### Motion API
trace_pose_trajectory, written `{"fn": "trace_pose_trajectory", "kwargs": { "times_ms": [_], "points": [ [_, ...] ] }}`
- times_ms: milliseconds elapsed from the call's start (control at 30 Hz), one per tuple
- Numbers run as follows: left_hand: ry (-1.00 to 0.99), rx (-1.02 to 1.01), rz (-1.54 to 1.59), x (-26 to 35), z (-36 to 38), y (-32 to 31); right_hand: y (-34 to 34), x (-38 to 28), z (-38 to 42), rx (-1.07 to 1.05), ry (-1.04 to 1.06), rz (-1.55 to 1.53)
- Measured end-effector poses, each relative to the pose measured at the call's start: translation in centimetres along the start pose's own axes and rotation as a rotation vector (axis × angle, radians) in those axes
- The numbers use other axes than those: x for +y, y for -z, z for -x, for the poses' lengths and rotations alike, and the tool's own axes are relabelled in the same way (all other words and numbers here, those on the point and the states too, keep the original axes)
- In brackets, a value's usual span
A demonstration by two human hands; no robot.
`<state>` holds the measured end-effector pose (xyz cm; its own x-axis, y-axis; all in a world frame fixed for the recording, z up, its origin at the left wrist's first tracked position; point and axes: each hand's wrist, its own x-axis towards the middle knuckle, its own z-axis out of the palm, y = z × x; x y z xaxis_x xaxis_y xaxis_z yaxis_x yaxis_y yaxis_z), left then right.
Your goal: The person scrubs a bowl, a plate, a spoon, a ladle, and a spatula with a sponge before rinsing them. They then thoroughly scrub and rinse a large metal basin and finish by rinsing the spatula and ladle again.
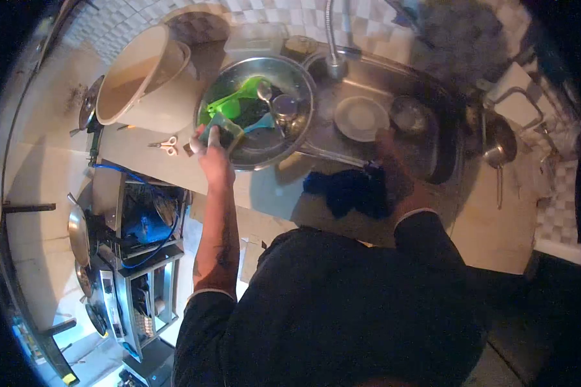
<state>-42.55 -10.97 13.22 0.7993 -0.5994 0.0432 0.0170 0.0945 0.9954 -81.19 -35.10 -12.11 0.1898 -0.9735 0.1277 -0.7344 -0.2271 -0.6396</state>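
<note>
My left hand (pixel 212 149) is closed around a sponge (pixel 229 130) with a greenish face, at the near left rim of a steel bowl (pixel 265 162). Inside the bowl lie bright green plastic utensils (pixel 239 97), a metal spoon (pixel 265 90), a small metal cup (pixel 285 107) and a light blue utensil (pixel 261 124). In the sink (pixel 442 145), a pale round plate (pixel 361 119) rests beside a dark round dish (pixel 410 115). My right hand (pixel 392 155) is in shadow near the plate's right edge; its fingers are too dark to make out, as is any contact with the plate.
A large cream bucket (pixel 168 97) stands left of the bowl, with scissors (pixel 165 146) on the counter before it. A flexible faucet (pixel 334 61) hangs over the sink. A dark cloth (pixel 348 192) drapes the front edge; a pan (pixel 499 151) lies at right.
</note>
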Motion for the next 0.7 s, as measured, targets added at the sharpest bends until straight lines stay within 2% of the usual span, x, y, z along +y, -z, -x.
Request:
{"fn": "trace_pose_trajectory", "kwargs": {
  "times_ms": [33, 67, 100, 167, 200, 233, 300, 333, 400, 467, 500, 567, 600, 667, 700],
  "points": [
    [-0.074, -0.032, -0.144, -0.7, -0.4, 1.4, -0.3, -1.0, -0.3, 0.059, -0.142, -0.114],
    [0.040, -0.017, 0.050, 1.0, 0.0, 0.9, -0.7, -1.7, -0.7, 0.135, -0.277, -0.235],
    [0.148, 0.020, 0.246, 2.8, 0.4, 0.5, 0.5, -5.3, -0.6, 0.180, -0.161, -0.263],
    [0.080, -0.015, 0.135, 2.1, -1.0, 0.7, 5.0, -15.9, 0.1, 0.254, 0.078, -0.310],
    [0.047, -0.033, 0.083, 1.7, -1.7, 0.7, 4.7, -18.8, 0.5, 0.266, 0.192, -0.398],
    [0.107, -0.078, 0.244, 2.7, -2.0, -0.1, 4.5, -21.6, 0.8, 0.266, 0.308, -0.486],
    [0.096, -0.108, 0.151, 4.2, -3.8, -2.2, 4.5, -29.0, 1.6, 0.355, 0.552, -0.392],
    [0.087, -0.125, 0.107, 4.4, -5.3, -3.3, 4.9, -31.8, 0.4, 0.234, 0.644, -0.332],
    [-0.152, -0.178, -0.058, 2.2, -10.4, -5.6, 2.0, -35.1, -1.4, -0.057, 0.603, 0.054],
    [-0.473, -0.152, -0.187, 1.2, -14.7, -9.6, -2.2, -36.1, -2.3, -0.174, 0.603, 0.332],
    [-0.606, -0.161, -0.377, 1.9, -16.2, -11.3, -4.5, -36.4, -2.7, -0.239, 0.566, 0.438],
    [-0.626, -0.344, -0.508, 2.1, -19.6, -14.7, -6.3, -37.1, -3.2, -0.176, 0.554, 0.553],
    [-0.620, -0.441, -0.630, 2.2, -21.3, -16.3, -6.4, -37.5, -2.6, -0.048, 0.580, 0.565],
    [-0.750, -0.587, -0.895, 0.7, -25.3, -19.0, -6.0, -38.2, -2.6, -0.099, 0.583, 0.569],
    [-0.819, -0.657, -1.023, -0.6, -27.6, -20.1, -4.0, -39.6, -3.2, -0.269, 0.558, 0.556]
  ]
}}
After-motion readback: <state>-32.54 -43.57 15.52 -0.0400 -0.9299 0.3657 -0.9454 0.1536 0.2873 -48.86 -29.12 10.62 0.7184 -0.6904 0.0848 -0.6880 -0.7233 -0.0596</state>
